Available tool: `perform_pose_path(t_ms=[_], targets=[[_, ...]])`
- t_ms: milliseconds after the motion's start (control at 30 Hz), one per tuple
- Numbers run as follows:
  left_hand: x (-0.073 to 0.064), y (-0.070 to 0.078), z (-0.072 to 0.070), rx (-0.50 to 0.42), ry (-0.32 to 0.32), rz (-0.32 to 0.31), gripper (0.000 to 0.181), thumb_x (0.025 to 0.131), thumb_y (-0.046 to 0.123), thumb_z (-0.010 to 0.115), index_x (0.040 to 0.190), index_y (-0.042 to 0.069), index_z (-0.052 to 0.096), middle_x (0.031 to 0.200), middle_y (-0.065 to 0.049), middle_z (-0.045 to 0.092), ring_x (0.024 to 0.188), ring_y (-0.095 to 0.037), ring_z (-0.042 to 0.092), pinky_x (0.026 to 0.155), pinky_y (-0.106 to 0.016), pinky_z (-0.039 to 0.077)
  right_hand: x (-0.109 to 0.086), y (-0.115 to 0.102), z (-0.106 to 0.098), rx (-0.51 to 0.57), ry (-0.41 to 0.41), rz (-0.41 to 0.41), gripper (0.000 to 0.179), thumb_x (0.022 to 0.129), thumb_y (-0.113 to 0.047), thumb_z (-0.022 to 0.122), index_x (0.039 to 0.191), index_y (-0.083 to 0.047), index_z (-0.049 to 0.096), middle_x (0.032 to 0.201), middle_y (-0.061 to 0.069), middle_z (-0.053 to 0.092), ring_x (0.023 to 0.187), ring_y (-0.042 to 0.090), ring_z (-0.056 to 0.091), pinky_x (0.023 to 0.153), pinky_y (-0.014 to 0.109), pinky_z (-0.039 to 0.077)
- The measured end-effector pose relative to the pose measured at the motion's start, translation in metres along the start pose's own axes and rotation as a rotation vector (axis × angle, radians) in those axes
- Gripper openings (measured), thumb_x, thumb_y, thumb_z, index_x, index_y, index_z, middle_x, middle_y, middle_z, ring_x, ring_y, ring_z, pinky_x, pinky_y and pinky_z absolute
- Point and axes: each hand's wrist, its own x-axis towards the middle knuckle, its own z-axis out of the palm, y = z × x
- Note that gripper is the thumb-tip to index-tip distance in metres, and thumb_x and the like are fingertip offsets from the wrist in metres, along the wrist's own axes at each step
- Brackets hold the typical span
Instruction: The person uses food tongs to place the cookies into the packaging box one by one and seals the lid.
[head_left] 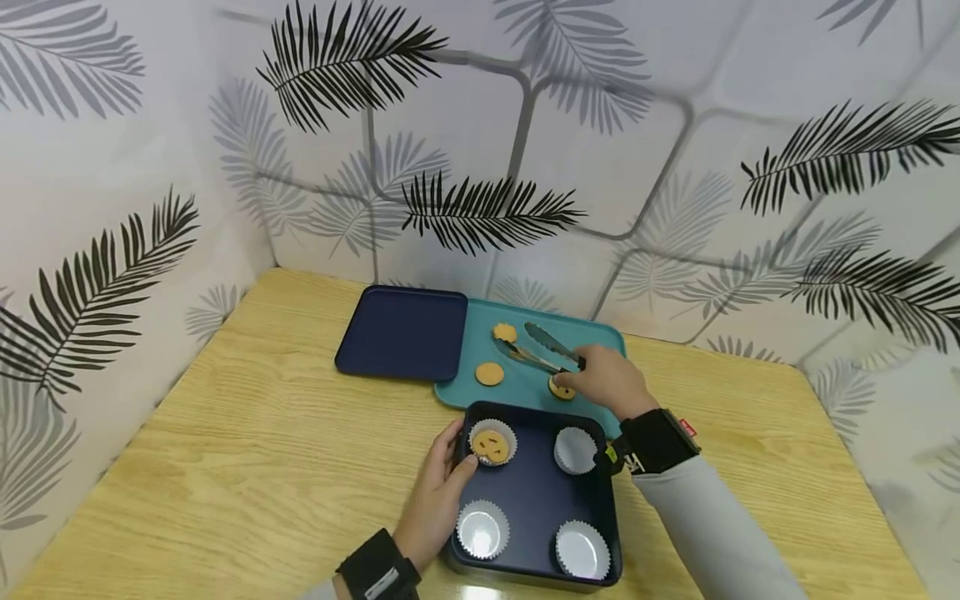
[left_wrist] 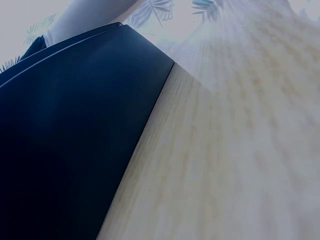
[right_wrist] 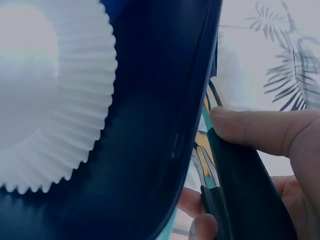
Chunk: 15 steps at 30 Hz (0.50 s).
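My right hand (head_left: 611, 379) grips a pair of tongs (head_left: 534, 358) with dark handles, also seen in the right wrist view, where the tongs' handle (right_wrist: 245, 185) lies in the fingers. The tongs are spread apart over a teal tray (head_left: 607, 335), their tips beside a scalloped cookie (head_left: 505, 332). A round cookie (head_left: 490, 373) lies nearer on that tray. Another cookie (head_left: 561, 390) with dark spots is partly hidden under the right hand. My left hand (head_left: 431, 500) holds the left wall of a dark blue baking tin (head_left: 532, 492), thumb at the rim.
Inside the tin stand several white paper cups; the far-left cup (head_left: 513, 439) contains a cookie (head_left: 491, 447). A flat navy lid or tray (head_left: 401, 332) overlaps the teal tray's left end. All rest on a wooden table (head_left: 285, 433), with a leaf-patterned wall covering behind.
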Motion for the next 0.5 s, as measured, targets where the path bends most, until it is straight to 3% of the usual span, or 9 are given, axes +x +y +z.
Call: perform_pose_path(t_ms=[100,133,333,400,500], targets=[[0.000,-0.001,0.000,0.008,0.000,-0.004,0.057,0.107,0.010,0.047,0.158,0.001,0.024,0.164,-0.020,0.024,0.153,-0.032,0.017,0.124,-0.048,0.015,0.006,0.003,0.000,-0.009,-0.011,0.021,0.052,0.092,-0.039,0.073,0.129,-0.004,0.067,0.107,0.014,0.068,0.083,0.025,0.061,0.064,0.038,0.048],[0.000,-0.001,0.000,0.013,0.000,-0.005,0.057,0.107,0.010,0.047,0.158,0.001,0.024,0.164,-0.020,0.024,0.153,-0.032,0.017,0.124,-0.048,0.015,0.007,0.003,0.001,-0.008,-0.016,0.023,0.051,0.091,-0.040,0.074,0.127,-0.004,0.068,0.106,0.014,0.069,0.082,0.025,0.061,0.063,0.037,0.048],[0.000,-0.003,-0.001,0.022,0.003,-0.019,0.057,0.108,0.012,0.048,0.159,0.004,0.025,0.164,-0.018,0.024,0.153,-0.031,0.018,0.124,-0.048,0.016,0.012,0.001,0.003,0.001,-0.025,0.003,0.029,0.091,-0.035,0.076,0.099,-0.007,0.071,0.075,0.006,0.055,0.065,0.020,0.048,0.054,0.031,0.034],[0.001,-0.004,-0.001,0.025,0.002,-0.021,0.057,0.108,0.012,0.048,0.159,0.004,0.025,0.164,-0.017,0.024,0.153,-0.030,0.018,0.124,-0.047,0.016,0.013,-0.001,0.002,-0.012,-0.022,-0.001,0.033,0.091,-0.034,0.075,0.108,-0.005,0.072,0.085,0.010,0.064,0.073,0.024,0.057,0.058,0.034,0.044],[0.001,-0.004,-0.001,0.031,0.003,-0.015,0.057,0.108,0.012,0.048,0.159,0.004,0.025,0.164,-0.017,0.025,0.153,-0.031,0.018,0.124,-0.047,0.017,0.016,-0.003,0.002,-0.022,-0.036,0.005,0.049,0.092,-0.034,0.075,0.127,-0.001,0.068,0.115,0.021,0.068,0.097,0.034,0.065,0.076,0.044,0.056]])
